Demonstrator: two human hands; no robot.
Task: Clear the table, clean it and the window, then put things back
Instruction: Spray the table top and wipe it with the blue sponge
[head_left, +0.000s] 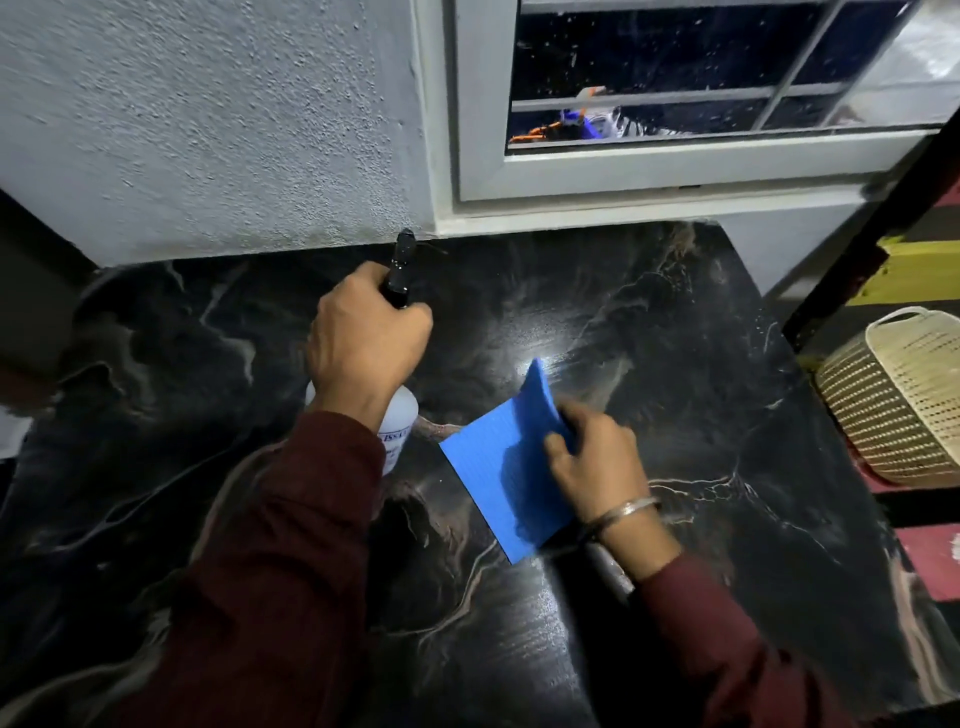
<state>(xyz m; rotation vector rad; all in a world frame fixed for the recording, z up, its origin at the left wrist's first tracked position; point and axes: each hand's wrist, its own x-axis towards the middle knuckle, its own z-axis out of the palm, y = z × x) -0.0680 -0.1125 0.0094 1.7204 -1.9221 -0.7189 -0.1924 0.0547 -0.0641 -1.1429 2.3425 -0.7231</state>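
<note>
A black marble-patterned table (701, 415) fills the view below a white-framed window (675, 166) whose dark glass is speckled with droplets. My left hand (363, 343) grips a spray bottle (400, 421) with a clear white body and a black nozzle, held over the table's middle with the nozzle toward the wall. My right hand (592, 462) holds a blue cleaning cloth (498, 467) by its upper right edge. The cloth lies partly flat on the table, with its top corner lifted.
A textured grey wall (208, 130) runs behind the table on the left. To the right of the table a cream woven plastic basket (904, 400) sits on a striped floor mat, beside a dark diagonal frame bar (872, 244).
</note>
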